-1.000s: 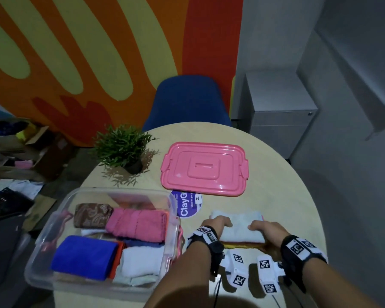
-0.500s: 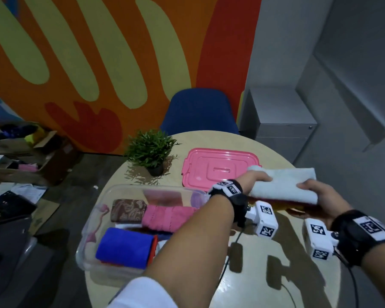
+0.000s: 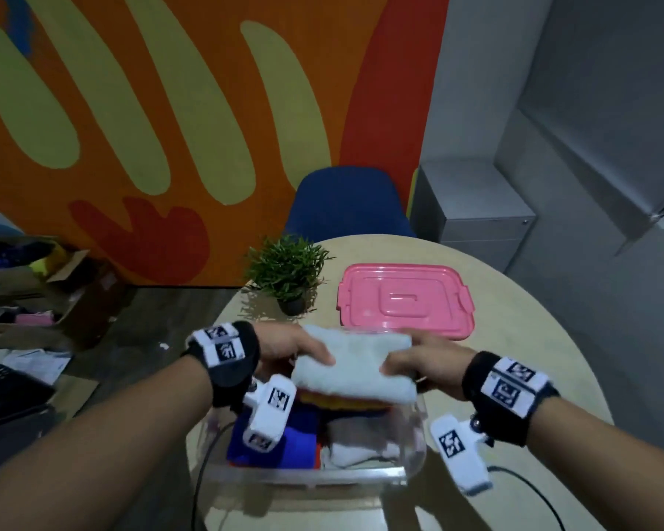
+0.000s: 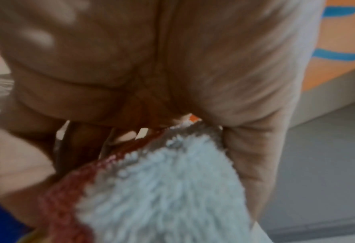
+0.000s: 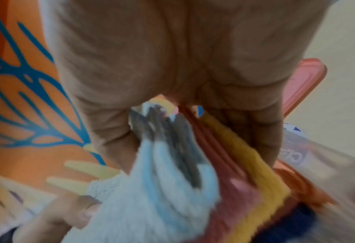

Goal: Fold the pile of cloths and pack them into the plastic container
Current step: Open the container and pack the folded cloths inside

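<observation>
A stack of folded cloths [image 3: 355, 367], pale blue on top with red, yellow and orange layers beneath, hangs just above the clear plastic container [image 3: 414, 450]. My left hand [image 3: 288, 348] grips its left end, thumb on top, and my right hand [image 3: 418, 364] grips its right end. In the left wrist view the pale blue cloth [image 4: 172, 189] sits between thumb and fingers. In the right wrist view the layered stack [image 5: 193, 172] is pinched the same way. A blue folded cloth [image 3: 273, 446] and a white one [image 3: 361, 450] lie inside the container.
The pink lid [image 3: 405, 300] lies flat on the round table [image 3: 514, 339] behind the container. A small potted plant [image 3: 288, 270] stands left of the lid. A blue chair [image 3: 345, 201] is at the table's far side. Cardboard boxes [image 3: 54, 293] sit on the floor at left.
Both hands lifted the stack of cloths off the table and carried it left, from beside the container to just above it.
</observation>
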`<state>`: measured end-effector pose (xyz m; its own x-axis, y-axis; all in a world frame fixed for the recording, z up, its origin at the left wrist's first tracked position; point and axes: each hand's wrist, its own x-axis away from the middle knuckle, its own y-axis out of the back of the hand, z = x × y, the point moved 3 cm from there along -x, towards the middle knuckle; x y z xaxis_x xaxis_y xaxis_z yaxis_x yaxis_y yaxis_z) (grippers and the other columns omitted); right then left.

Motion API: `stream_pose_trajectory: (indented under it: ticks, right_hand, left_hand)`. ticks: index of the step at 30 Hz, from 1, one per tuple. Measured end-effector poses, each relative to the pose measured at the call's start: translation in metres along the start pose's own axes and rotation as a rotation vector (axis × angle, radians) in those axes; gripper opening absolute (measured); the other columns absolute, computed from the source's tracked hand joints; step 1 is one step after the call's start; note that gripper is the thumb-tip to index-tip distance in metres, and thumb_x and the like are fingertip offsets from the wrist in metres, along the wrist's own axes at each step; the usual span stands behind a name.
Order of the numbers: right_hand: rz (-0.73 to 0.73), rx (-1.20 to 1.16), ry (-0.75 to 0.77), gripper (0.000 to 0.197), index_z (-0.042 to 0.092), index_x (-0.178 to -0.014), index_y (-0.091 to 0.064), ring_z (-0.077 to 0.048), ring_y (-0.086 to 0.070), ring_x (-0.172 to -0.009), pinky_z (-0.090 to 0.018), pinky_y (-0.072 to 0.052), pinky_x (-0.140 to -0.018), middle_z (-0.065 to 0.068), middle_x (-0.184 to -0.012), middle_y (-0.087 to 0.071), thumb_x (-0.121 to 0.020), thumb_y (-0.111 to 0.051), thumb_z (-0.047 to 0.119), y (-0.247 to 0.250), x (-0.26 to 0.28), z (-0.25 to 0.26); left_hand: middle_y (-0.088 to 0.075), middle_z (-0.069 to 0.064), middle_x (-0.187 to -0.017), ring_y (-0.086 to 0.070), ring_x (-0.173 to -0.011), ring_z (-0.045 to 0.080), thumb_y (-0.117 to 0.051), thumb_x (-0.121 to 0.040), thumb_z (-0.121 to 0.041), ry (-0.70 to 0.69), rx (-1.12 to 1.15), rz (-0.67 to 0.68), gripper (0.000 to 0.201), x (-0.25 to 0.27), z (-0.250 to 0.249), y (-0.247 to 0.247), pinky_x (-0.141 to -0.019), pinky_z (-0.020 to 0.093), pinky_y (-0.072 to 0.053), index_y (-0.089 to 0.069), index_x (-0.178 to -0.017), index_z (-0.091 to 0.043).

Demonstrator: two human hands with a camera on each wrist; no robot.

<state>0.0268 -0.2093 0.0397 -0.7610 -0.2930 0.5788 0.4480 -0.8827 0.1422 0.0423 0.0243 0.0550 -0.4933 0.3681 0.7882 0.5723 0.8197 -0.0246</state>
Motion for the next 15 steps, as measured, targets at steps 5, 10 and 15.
stream_pose_trajectory:
  ticks: [5,10,15]
  right_hand:
    - [0.004,0.571,-0.133,0.059,0.024,-0.115,-0.057,-0.015,-0.068,-0.080,-0.031,-0.055,-0.067,0.003,-0.094,-0.071,-0.062,-0.073,0.046,-0.027,-0.007,-0.012]
    - [0.105,1.052,-0.221,0.033,0.014,-0.094,-0.068,-0.017,-0.061,-0.079,-0.030,-0.055,-0.074,-0.002,-0.089,-0.067,-0.075,-0.067,0.042,-0.053,-0.005,-0.002]
    - [0.108,1.275,-0.151,0.037,0.011,-0.124,-0.060,-0.026,-0.062,-0.110,-0.035,-0.051,-0.092,-0.010,-0.121,-0.063,-0.091,-0.067,0.025,-0.062,-0.012,-0.011]
  left_hand:
    - [-0.068,0.017,-0.117,-0.064,-0.110,0.035,-0.086,-0.068,-0.021,0.176,-0.184,0.044,0.060,-0.029,0.047,-0.016,-0.100,0.044,-0.050,-0.064,-0.120,-0.003]
    - [-0.065,0.004,-0.121,-0.062,-0.110,0.022,-0.076,-0.083,-0.038,0.201,-0.509,-0.004,0.057,-0.041,0.053,-0.026,-0.090,0.034,-0.054,-0.056,-0.131,-0.015]
    - [-0.045,0.000,-0.149,-0.050,-0.127,0.023,-0.072,-0.069,-0.071,0.140,-0.979,-0.110,0.094,-0.037,0.046,-0.023,-0.106,0.038,-0.043,-0.040,-0.146,-0.028]
